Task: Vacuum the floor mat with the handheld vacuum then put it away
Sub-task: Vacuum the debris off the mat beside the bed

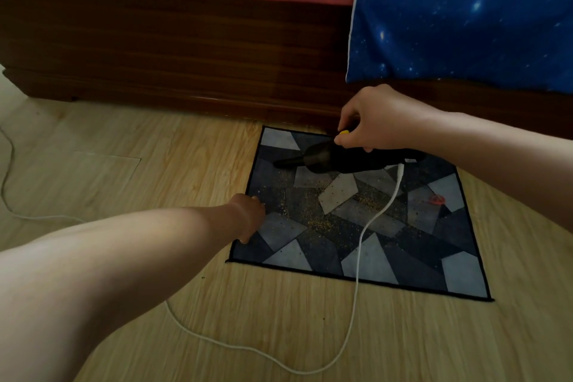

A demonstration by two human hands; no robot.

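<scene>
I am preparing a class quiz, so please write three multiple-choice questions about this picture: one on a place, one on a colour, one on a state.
1. Where is the vacuum? A on a chair; B at the far part of the mat; C in a drawer.
2. What colour is the cable? A white; B red; C black.
3. How is the mat? A rolled up; B flat with crumbs; C folded.
Answers: B, the right hand holds it there; A, it runs white from the vacuum; B, crumbs lie scattered on it.
</scene>
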